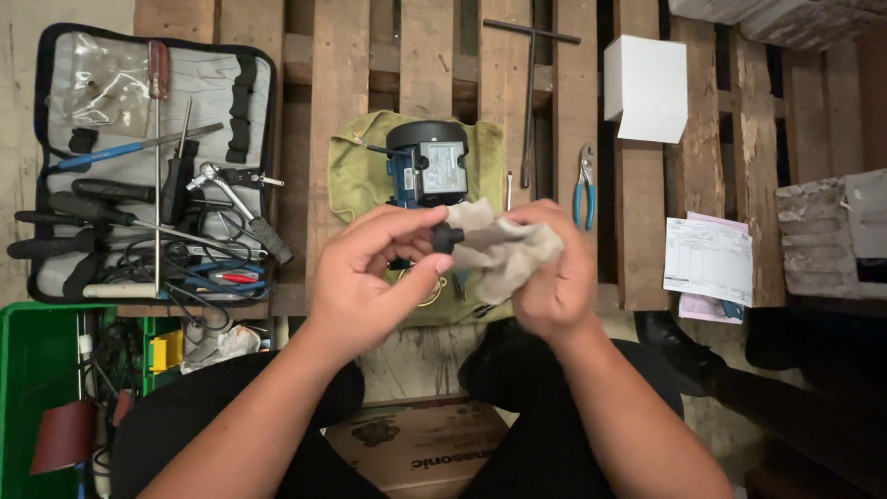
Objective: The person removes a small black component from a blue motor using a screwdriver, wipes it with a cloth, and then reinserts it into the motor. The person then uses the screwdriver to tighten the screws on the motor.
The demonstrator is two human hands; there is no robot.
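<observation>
My left hand [365, 273] is curled, and its thumb and first fingers [420, 222] pinch a small black part [444, 237]. The fingers are almost closed, with only the part between them. My right hand [554, 277] is clenched around a crumpled beige rag [504, 249], and the rag is bunched in the palm and comes out toward the left. The black part sticks out from the left end of the rag, so it is between my 2 hands, touching the rag on 1 side and my left fingertips on the other.

Just behind my hands, a blue and black motor [427, 164] lies on a green cloth [349, 171] on the wooden pallet [337, 74]. At the left is an open tool case [152, 162] with screwdrivers and wrenches. Blue-handled pliers [584, 189] lie to the right of the motor, near a long T-handle wrench [529, 92]. Further right are a white box [647, 88] and some papers [709, 263].
</observation>
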